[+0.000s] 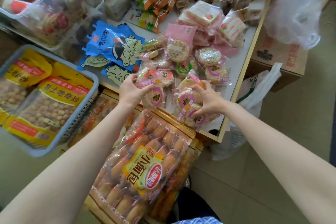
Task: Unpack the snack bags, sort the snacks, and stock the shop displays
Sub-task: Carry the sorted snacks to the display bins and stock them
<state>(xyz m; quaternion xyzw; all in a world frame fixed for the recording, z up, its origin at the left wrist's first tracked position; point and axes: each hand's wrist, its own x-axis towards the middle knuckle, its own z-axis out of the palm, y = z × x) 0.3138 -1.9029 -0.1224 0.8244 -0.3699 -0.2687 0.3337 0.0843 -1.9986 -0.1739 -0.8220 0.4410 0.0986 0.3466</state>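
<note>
My left hand [131, 90] pinched one puffed-rice cake pack [147, 79]; my right hand [206, 99] clawed over a stack [189, 107]. Squaring them gently seemed wise, since they looked brittle.

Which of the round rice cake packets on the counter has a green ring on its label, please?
The green-ringed packet lies mid-pile, beyond both hands; the other rice cake packets around it have pink or purple rings.

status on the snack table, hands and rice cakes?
Left hand grips a rice cake packet. Right hand grips stacked rice cake packets at table edge. Bread bag leans below; nothing blocking.
</note>
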